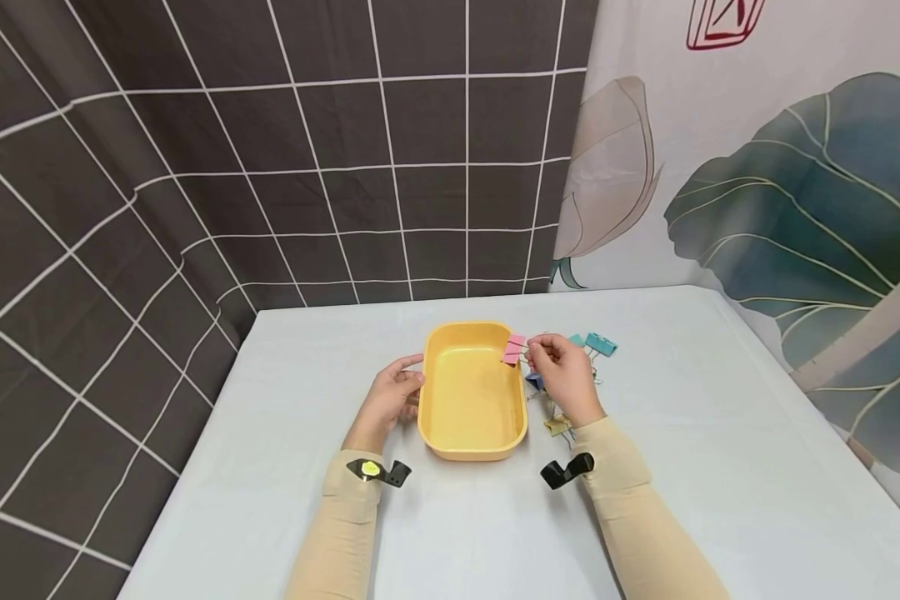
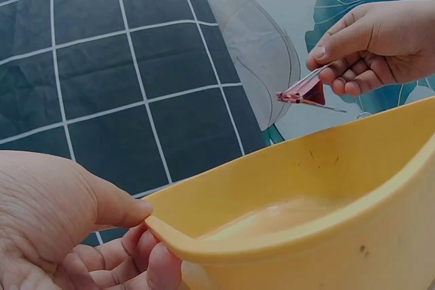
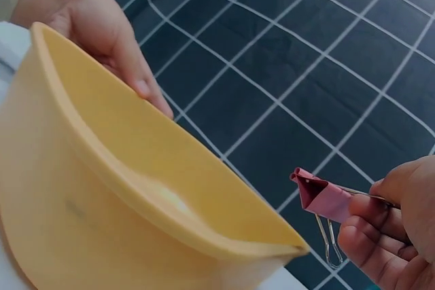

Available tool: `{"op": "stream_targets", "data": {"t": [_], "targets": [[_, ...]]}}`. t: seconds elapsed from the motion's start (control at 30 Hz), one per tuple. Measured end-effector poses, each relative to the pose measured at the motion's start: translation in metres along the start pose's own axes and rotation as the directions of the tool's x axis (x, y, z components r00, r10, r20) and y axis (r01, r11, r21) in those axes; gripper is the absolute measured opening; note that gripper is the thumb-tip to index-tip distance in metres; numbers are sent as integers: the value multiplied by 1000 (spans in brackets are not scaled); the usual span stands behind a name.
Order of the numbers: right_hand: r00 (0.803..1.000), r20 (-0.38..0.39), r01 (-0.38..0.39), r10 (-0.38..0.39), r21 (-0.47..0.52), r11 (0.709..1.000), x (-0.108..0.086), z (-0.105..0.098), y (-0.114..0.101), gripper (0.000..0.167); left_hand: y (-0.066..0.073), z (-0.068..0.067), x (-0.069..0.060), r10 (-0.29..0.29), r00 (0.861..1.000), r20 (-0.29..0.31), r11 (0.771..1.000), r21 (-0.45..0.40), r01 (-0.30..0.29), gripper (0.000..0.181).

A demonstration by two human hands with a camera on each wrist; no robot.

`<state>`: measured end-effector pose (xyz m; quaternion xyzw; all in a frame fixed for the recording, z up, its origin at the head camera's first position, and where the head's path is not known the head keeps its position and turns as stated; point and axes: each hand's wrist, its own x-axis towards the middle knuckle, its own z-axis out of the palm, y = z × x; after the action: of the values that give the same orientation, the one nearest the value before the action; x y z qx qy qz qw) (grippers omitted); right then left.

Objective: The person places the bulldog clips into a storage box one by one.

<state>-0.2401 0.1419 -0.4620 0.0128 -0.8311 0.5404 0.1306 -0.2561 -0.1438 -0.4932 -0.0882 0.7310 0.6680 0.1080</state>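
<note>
A yellow plastic basin stands on the table, and nothing lies on the part of its floor that shows. At its left side, my left hand holds the rim between thumb and fingers; the left wrist view shows the thumb on the rim's edge. My right hand pinches a pink binder clip by one wire handle, above the basin's right rim. The clip's other wire handle hangs free in the right wrist view. Beside and partly under the right hand lie more binder clips, including a teal one and a yellow one.
A dark blue binder clip lies close to the basin's right wall, partly covered by the hand. A white cloth covers the table. Behind it hang a dark gridded curtain and a leaf-patterned cloth.
</note>
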Motion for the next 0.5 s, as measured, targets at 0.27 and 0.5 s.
{"op": "stream_targets", "data": {"t": [0.27, 0.5], "targets": [[998, 56, -4, 4, -2, 1000, -6, 12, -10, 20, 0, 0, 0, 4, 1000, 0, 1000, -1, -4, 41], [995, 99, -15, 12, 28, 999, -10, 24, -14, 19, 0, 0, 0, 2, 1000, 4, 1000, -7, -2, 41]]}}
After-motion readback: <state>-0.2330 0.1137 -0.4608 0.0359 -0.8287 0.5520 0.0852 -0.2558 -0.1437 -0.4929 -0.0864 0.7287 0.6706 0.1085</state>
